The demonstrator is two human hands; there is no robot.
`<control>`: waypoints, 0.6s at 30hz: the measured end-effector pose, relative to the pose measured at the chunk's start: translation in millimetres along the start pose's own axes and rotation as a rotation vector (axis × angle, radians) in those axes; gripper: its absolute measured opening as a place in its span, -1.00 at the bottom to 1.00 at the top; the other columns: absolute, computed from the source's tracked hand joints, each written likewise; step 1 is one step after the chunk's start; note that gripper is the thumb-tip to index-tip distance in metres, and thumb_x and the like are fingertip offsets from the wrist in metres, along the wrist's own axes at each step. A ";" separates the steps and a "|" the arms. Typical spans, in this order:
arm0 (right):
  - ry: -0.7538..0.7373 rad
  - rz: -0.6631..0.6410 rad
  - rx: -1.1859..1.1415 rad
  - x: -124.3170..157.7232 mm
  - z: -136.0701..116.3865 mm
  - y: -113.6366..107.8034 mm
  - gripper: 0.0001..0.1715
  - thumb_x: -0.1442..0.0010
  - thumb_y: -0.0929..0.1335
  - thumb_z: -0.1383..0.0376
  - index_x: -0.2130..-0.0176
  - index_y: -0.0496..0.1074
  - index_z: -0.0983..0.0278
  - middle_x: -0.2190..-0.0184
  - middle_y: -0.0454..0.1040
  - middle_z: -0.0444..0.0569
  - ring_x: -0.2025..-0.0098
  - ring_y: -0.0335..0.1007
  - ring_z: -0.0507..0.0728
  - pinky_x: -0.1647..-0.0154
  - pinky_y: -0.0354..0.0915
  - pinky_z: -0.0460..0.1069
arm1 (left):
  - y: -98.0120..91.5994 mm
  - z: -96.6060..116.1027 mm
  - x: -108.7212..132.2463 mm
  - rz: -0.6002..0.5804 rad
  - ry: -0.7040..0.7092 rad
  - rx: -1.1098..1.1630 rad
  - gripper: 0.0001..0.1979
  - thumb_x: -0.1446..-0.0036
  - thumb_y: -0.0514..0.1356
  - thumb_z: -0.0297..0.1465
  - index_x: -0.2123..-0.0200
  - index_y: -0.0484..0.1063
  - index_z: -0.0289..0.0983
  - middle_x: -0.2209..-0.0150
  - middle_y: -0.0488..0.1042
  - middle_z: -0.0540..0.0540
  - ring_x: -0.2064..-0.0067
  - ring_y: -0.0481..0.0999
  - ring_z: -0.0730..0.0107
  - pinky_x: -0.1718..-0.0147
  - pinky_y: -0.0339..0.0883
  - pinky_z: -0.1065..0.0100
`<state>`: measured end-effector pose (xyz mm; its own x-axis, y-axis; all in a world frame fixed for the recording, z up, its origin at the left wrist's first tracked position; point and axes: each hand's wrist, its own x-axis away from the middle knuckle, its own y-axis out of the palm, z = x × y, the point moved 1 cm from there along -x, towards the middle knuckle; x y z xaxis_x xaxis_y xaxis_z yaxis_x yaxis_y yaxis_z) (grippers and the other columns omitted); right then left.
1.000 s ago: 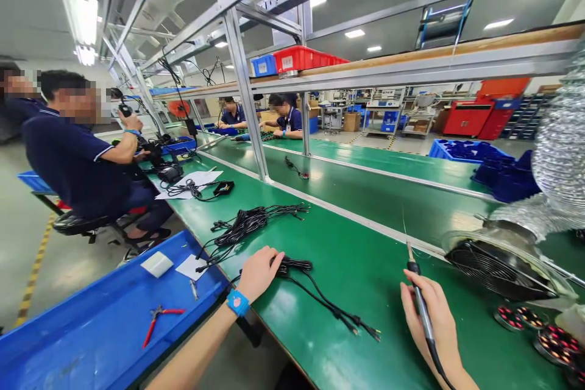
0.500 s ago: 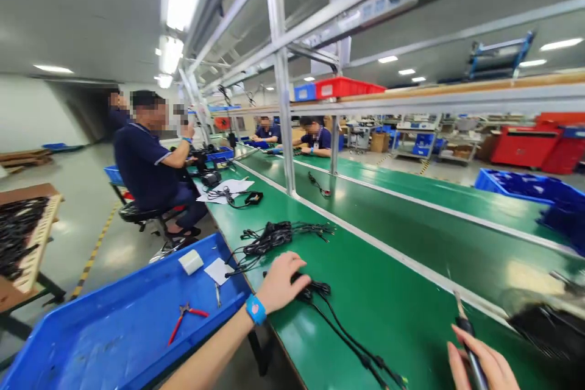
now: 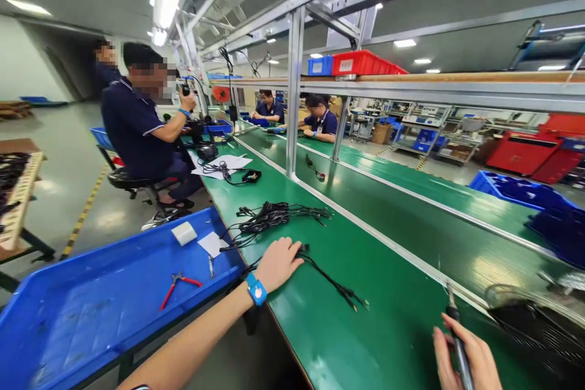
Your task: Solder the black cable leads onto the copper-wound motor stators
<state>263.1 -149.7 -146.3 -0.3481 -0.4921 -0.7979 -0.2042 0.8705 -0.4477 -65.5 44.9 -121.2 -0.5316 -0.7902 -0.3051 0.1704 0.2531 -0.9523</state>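
Hands apart: pins black cable (image 3: 333, 282) under flat, open left hand (image 3: 278, 263), 6 o'clock; clamps soldering iron (image 3: 454, 323) in right hand (image 3: 466, 356), 4 o'clock.

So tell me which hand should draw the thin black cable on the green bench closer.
Left, probably: the left hand rests on the thin black cable, while the right hand sits apart, gripping a slim black-handled soldering iron.

Obscured items, lower frame.
My left hand (image 3: 276, 263) covers the near end of the black cable (image 3: 336, 283); I cannot verify any grip there. My right hand (image 3: 466, 356) and soldering iron (image 3: 454, 320) run off the bottom edge; the fan (image 3: 534, 329) at lower right is blurred and cropped.
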 end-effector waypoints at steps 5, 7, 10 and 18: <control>-0.002 -0.029 -0.002 -0.8 -6.2 -3.2 -0.53 -0.30 0.26 0.02 0.04 0.41 0.34 0.17 0.44 0.08 0.26 0.43 0.11 0.19 0.30 -0.04 | -4.4 -5.7 -5.1 0.003 -0.071 -0.054 -0.58 -0.29 0.04 -0.13 -0.02 0.40 -0.30 0.17 0.39 -0.19 0.12 0.37 0.13 0.15 0.29 0.18; -0.003 -0.035 -0.020 0.5 -2.4 -1.2 -0.54 -0.31 0.26 0.03 0.04 0.40 0.34 0.17 0.43 0.07 0.28 0.43 0.08 0.20 0.30 -0.06 | -10.4 -13.9 -14.8 0.033 -0.071 -0.047 -0.54 -0.29 0.00 -0.06 0.05 0.45 -0.29 0.19 0.39 -0.18 0.13 0.38 0.16 0.16 0.29 0.21; -0.002 -0.036 -0.051 0.5 -1.5 -0.1 -0.56 -0.32 0.27 0.04 0.04 0.40 0.33 0.19 0.42 0.05 0.30 0.42 0.05 0.20 0.31 -0.09 | -20.2 -38.1 -40.0 0.120 -0.143 -0.094 -0.54 -0.29 0.00 -0.07 0.06 0.47 -0.30 0.16 0.39 -0.21 0.10 0.37 0.14 0.14 0.28 0.21; -0.001 -0.031 -0.056 -1.5 -5.7 -1.0 -0.61 -0.34 0.24 0.06 0.04 0.38 0.29 0.19 0.40 0.05 0.26 0.42 0.07 0.23 0.32 -0.08 | -14.7 -75.9 -109.8 -0.056 -0.077 -0.094 -0.73 -0.28 0.07 -0.34 0.08 0.51 -0.29 0.09 0.43 -0.21 0.02 0.38 0.11 0.05 0.26 0.19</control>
<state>258.6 -149.9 -142.4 -0.3400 -0.5190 -0.7842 -0.2662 0.8529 -0.4491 -72.5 170.3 -73.7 -0.4720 -0.8442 -0.2539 0.0616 0.2558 -0.9648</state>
